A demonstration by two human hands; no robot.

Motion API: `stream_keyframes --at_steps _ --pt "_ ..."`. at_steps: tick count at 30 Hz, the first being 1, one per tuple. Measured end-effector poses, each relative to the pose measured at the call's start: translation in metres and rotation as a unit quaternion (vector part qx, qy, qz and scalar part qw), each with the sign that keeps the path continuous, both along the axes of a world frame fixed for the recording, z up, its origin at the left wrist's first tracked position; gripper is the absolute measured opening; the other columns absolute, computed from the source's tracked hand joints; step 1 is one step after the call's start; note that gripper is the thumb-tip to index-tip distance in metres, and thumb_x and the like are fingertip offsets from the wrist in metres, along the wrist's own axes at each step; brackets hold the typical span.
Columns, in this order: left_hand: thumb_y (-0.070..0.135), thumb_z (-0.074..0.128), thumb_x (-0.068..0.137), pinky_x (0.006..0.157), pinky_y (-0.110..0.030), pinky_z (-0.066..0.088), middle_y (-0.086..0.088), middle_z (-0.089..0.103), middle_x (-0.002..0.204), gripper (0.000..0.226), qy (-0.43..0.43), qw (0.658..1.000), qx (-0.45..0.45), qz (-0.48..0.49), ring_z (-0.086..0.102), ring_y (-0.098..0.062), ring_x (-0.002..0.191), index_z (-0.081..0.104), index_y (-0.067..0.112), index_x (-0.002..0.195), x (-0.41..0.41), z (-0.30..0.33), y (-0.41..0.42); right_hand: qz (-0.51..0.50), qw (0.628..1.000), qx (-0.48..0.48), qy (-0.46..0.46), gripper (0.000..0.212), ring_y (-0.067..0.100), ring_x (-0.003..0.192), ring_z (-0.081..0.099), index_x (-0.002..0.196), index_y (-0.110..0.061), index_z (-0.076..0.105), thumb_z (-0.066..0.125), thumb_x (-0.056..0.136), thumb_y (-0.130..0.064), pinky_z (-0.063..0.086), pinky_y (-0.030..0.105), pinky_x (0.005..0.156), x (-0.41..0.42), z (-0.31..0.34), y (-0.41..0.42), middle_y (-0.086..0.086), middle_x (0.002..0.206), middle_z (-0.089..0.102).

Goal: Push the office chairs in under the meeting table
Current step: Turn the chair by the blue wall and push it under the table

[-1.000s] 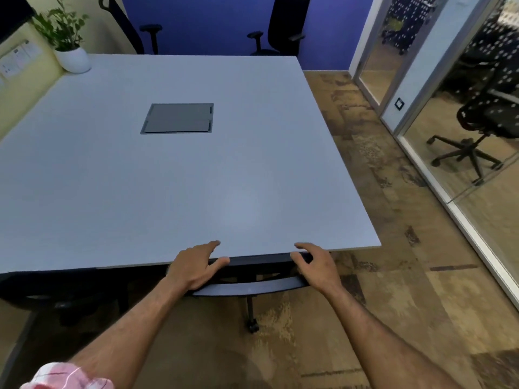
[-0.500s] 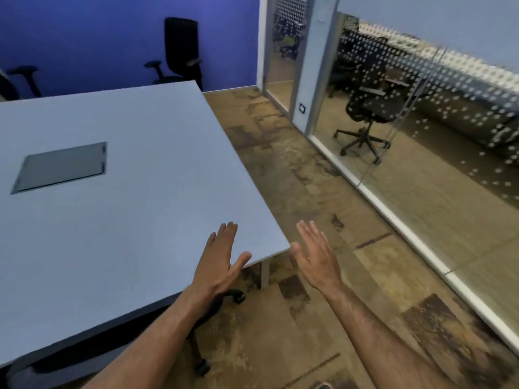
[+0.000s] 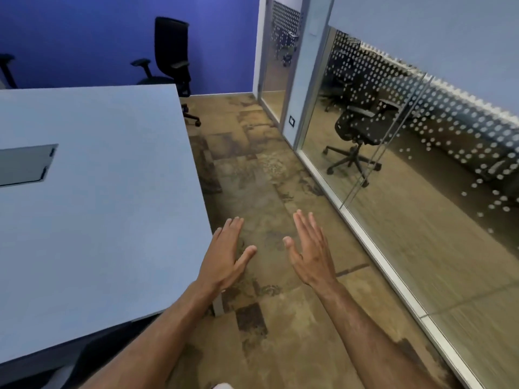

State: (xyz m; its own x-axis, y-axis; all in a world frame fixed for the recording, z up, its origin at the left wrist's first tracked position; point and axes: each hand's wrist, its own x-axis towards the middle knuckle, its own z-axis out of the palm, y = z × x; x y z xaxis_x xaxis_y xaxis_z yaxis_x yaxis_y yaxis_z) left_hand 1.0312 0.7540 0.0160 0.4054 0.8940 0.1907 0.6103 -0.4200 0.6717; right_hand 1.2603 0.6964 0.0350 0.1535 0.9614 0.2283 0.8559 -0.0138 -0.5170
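The pale grey meeting table (image 3: 106, 209) fills the left half of the head view, with a dark cable hatch (image 3: 25, 165) set in its top. My left hand (image 3: 224, 256) hovers flat and open at the table's near right corner. My right hand (image 3: 311, 251) is held open over the carpet, apart from everything. A black office chair (image 3: 171, 60) stands at the table's far end against the blue wall. The armrest of another chair (image 3: 7, 66) shows at the far left. A dark chair part (image 3: 92, 357) sits under the near table edge.
A brown patterned carpet aisle (image 3: 261, 175) runs between the table and a glass partition (image 3: 393, 192) on the right. Behind the glass stands a black mesh chair (image 3: 356, 130). A doorway (image 3: 278, 51) opens at the far end of the aisle.
Both hands let go of the chair back at the near table edge and lifted open. The view has swung right, toward the aisle and the glass wall.
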Motion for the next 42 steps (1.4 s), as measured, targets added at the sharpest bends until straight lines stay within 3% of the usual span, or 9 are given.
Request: stream_keyframes --at_steps 4,9,13,16,22,29,37,42 --pt "0.072 0.034 0.097 0.125 -0.034 0.008 0.006 0.021 0.168 0.08 -0.001 1.0 -0.004 0.016 0.003 -0.001 0.15 0.021 0.025 0.161 0.043 -0.006 0.06 0.008 1.0 -0.003 0.001 0.068 0.007 0.156 -0.001 0.161 -0.023 0.019 0.032 0.102 -0.054 0.014 0.047 0.126 0.043 -0.011 0.061 -0.007 0.169 0.017" --pt "0.079 0.031 0.093 0.125 -0.043 0.019 0.003 0.025 0.167 0.088 -0.013 0.999 -0.023 0.025 0.015 -0.015 0.154 0.023 0.023 0.16 0.099 -0.013 0.164 0.002 1.0 -0.002 -0.011 0.071 0.004 0.155 -0.003 0.161 -0.024 0.02 0.027 0.1 -0.06 0.008 0.034 0.125 0.104 -0.019 0.159 -0.011 0.168 0.014" --pt "0.08 0.029 0.091 0.124 -0.038 0.018 -0.002 0.028 0.166 0.092 -0.013 0.999 -0.041 0.022 0.021 -0.019 0.153 0.023 0.02 0.16 0.141 -0.011 0.259 -0.013 1.0 -0.028 -0.007 0.082 0.003 0.154 -0.005 0.161 -0.03 0.014 0.015 0.094 -0.075 0.013 0.038 0.127 0.147 -0.015 0.245 -0.018 0.167 0.006" --pt "0.078 0.029 0.091 0.124 -0.041 0.021 -0.005 0.032 0.164 0.092 -0.007 0.999 -0.028 0.027 0.026 -0.023 0.152 0.026 0.018 0.16 0.169 -0.002 0.33 -0.002 1.0 -0.025 0.0 0.075 0.0 0.153 -0.005 0.161 -0.031 0.015 0.022 0.096 -0.069 0.014 0.038 0.126 0.172 -0.007 0.321 -0.02 0.166 0.007" --pt "0.068 0.04 0.097 0.124 -0.037 0.017 -0.004 0.03 0.165 0.081 -0.007 0.999 -0.004 0.05 0.021 -0.018 0.153 0.027 0.017 0.16 0.21 0.001 0.467 0.047 0.999 -0.003 0.004 0.072 0.003 0.154 -0.004 0.161 -0.024 0.02 0.025 0.1 -0.062 0.007 0.033 0.125 0.203 -0.004 0.477 -0.012 0.169 0.014" --pt "0.065 0.042 0.099 0.123 -0.037 0.017 -0.003 0.03 0.165 0.078 0.016 0.994 0.011 0.107 0.021 -0.018 0.153 0.025 0.019 0.16 0.252 -0.012 0.638 0.127 0.992 0.013 0.005 0.067 0.012 0.156 0.004 0.16 -0.023 0.027 0.028 0.102 -0.058 0.016 0.044 0.125 0.251 -0.035 0.69 -0.007 0.167 0.022" --pt "0.064 0.04 0.102 0.123 -0.034 0.012 0.004 0.024 0.167 0.073 0.017 0.972 0.034 0.231 0.01 -0.006 0.152 0.023 0.023 0.161 0.269 0.015 0.816 0.239 0.971 -0.009 -0.014 0.066 0.006 0.155 -0.006 0.162 -0.031 0.015 0.024 0.103 -0.061 0.017 0.049 0.125 0.265 -0.012 0.921 -0.014 0.169 0.01" --pt "0.066 0.037 0.101 0.122 -0.032 0.012 0.006 0.025 0.166 0.072 0.012 0.963 0.02 0.267 0.014 -0.006 0.151 0.024 0.026 0.16 0.264 0.009 0.92 0.284 0.959 -0.015 0.0 0.067 0.004 0.155 -0.007 0.162 -0.03 0.015 0.025 0.102 -0.059 0.011 0.044 0.126 0.245 -0.002 1.045 -0.015 0.168 0.009"
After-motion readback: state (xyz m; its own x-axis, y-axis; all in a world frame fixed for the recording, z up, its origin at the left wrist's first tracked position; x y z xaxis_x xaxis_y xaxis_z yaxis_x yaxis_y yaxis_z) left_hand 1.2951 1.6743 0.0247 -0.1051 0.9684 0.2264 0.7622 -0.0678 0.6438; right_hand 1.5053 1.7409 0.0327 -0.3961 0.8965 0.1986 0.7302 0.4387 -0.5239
